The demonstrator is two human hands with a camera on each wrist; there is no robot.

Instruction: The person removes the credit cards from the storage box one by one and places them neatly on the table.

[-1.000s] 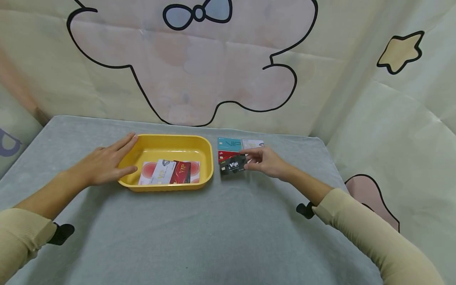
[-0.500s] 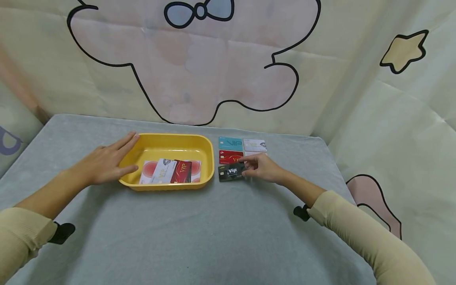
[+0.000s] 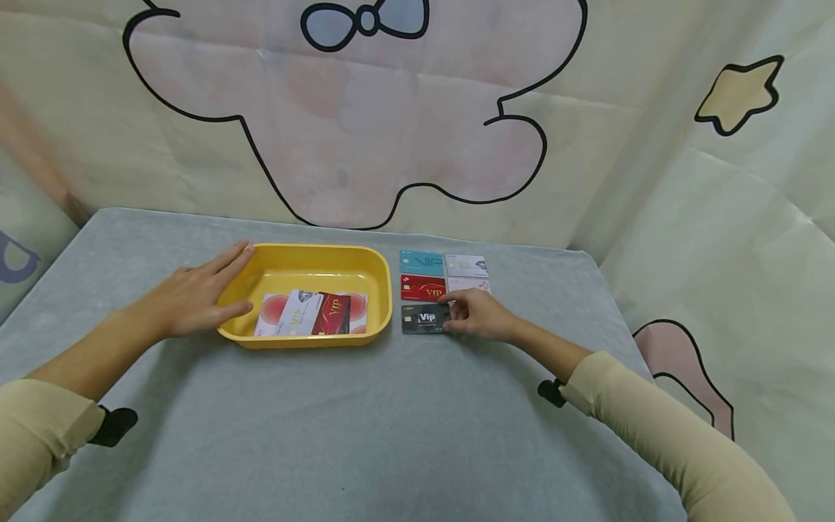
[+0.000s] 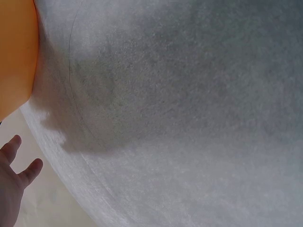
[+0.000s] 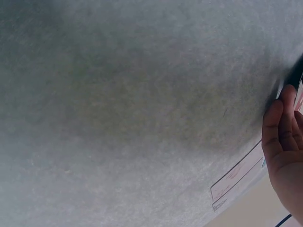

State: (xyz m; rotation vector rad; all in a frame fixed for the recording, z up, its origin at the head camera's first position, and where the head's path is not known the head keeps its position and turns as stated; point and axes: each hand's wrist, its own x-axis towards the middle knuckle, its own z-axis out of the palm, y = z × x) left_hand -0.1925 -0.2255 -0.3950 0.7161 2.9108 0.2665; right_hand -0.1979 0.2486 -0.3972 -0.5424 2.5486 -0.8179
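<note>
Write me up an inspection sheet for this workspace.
Surface: grey cloth, covering the tabletop.
Tray: yellow tray, upright, holding a white card, a dark-red card and partly covered red-circle print.
Cards on cloth: blue card, red card and black card in one column; white-grey card and a partly hidden pale card beside it.
Clutter: nothing seen.
Left hand: left hand at the tray's left end, fingers extended.
Right hand: right hand holds the black card's right end.
Cables: nothing seen.
Surroundings: pale fabric backdrop with cartoon outlines, including a star.
</note>
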